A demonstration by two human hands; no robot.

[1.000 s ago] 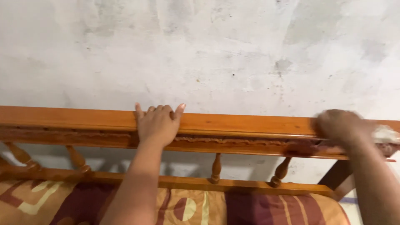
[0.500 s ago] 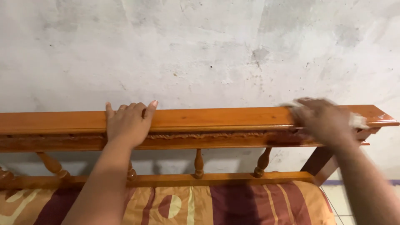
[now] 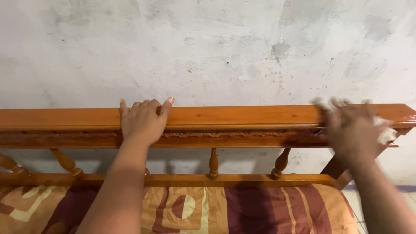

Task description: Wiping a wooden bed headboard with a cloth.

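A glossy orange-brown wooden top rail (image 3: 242, 117) of a bench back runs across the view. My left hand (image 3: 143, 121) rests palm-down over the rail, fingers draped on its top. My right hand (image 3: 353, 128), blurred, presses a white cloth (image 3: 383, 132) against the rail near its right end; cloth pokes out above and beside the fingers. Below the rail runs a carved strip (image 3: 225, 135) and turned spindles (image 3: 213, 164).
A stained grey-white plaster wall (image 3: 208, 52) stands right behind the bench. Under the spindles lies a cushion (image 3: 195, 208) patterned in orange, maroon and cream. A bit of tiled floor (image 3: 407, 199) shows at the lower right beyond the bench's end post.
My right hand with the cloth has slid along the rail, first left, then back to the right end. The left hand stays on the rail; the view shifted slightly.
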